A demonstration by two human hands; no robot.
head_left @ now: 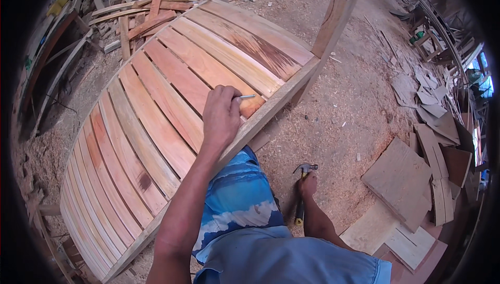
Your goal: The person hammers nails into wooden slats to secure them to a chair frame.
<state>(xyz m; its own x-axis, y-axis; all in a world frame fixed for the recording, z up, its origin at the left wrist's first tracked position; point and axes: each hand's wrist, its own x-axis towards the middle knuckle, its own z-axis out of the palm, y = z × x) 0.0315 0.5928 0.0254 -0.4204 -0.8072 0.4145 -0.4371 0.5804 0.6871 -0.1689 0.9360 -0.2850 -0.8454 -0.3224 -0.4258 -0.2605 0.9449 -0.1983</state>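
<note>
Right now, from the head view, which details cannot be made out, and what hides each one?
In the head view:
Thin metal rod: one end, hidden by the left grip.
Hammer: part of its handle, covered by the right grip.
Slatted wooden frame: its underside, mostly hidden by its own slats.
Pale board: one part, under the brown board.

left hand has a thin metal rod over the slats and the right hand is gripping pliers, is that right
Not quite: the right hand grips a hammer, not pliers, as the head view shows. The left hand does have a thin metal rod over the slats.
</note>
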